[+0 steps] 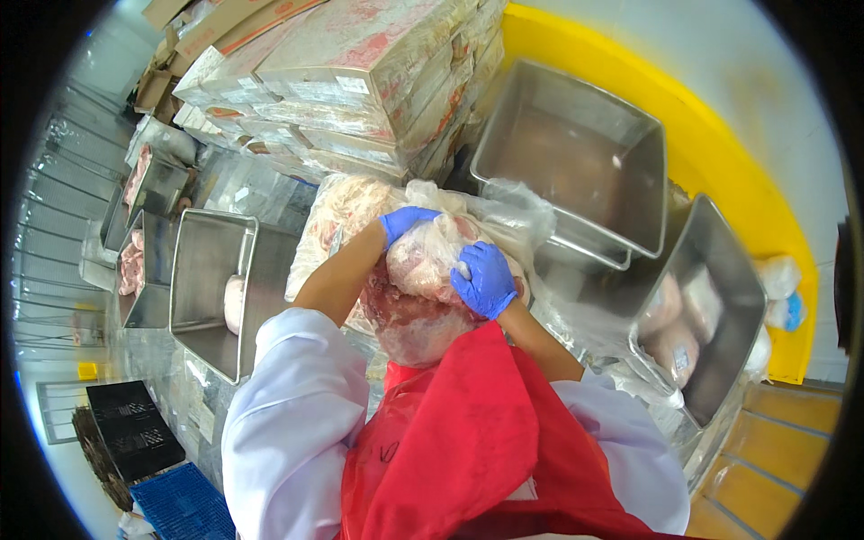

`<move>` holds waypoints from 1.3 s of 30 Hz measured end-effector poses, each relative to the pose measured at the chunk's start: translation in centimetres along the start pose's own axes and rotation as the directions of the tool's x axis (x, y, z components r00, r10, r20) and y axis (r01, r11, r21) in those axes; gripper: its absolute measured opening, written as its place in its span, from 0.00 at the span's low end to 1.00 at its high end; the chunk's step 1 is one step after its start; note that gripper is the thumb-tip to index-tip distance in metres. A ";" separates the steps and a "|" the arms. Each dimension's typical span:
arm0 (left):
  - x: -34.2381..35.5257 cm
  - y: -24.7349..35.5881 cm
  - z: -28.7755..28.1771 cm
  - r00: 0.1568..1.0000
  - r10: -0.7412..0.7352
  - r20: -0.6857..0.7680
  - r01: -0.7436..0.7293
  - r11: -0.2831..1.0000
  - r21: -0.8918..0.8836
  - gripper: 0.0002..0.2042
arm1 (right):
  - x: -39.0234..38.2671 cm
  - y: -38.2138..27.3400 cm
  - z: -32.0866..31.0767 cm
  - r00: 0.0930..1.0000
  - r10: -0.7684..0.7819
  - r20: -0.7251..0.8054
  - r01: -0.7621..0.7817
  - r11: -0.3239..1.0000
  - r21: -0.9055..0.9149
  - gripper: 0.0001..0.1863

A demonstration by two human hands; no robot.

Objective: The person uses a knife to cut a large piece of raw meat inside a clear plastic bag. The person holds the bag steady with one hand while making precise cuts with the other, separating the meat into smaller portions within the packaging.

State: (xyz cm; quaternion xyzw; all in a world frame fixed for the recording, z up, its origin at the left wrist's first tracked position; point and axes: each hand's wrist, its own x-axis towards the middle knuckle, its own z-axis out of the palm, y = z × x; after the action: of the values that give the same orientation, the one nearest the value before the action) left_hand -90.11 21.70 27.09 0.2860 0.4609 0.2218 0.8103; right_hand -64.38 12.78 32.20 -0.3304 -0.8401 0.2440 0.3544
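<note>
Both of my hands, in blue gloves, are at a large piece of raw meat [423,328] in front of my red apron. A clear plastic film [416,256] covers its upper part. My left hand [409,223] lies over the far side of the wrapped part, fingers bent onto the film. On the right, my right hand [486,281] grips the film with curled fingers and thumb. More pale, fatty meat [346,211] in plastic lies beyond my left wrist. Loose crumpled plastic [517,214] spreads to the right of the hands.
A metal bin [211,328] with one pale piece stands at left. At far right stands a deep metal bin [576,211]; nearer, another bin [751,297] holds several wrapped pieces. Wrapped cardboard boxes [333,81] are stacked behind. A black crate [135,427] and blue crate [184,504] sit lower left.
</note>
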 end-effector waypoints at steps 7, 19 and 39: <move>2.1 -1.1 -1.7 0.854 0.328 -0.404 -0.181 0.915 0.362 0.23 | -1.0 -0.7 0.0 0.997 0.045 -0.064 -0.050 0.995 -0.084 0.10; -4.3 -5.0 -1.0 0.262 0.192 -0.946 -0.770 0.632 -0.085 0.19 | -0.4 -0.5 -0.1 0.997 0.075 0.013 -0.074 0.995 -0.063 0.15; -16.9 -7.7 10.5 0.622 0.678 -0.391 -0.072 0.547 0.834 0.25 | 1.5 -4.0 -0.3 0.944 0.319 -0.088 -0.273 0.901 0.337 0.26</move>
State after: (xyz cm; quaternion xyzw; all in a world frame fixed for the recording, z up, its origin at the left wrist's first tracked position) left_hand -88.24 2.80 36.72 0.5911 0.6899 0.2815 0.3088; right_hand -66.46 11.25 35.67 -0.4090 -0.7020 0.4041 0.4203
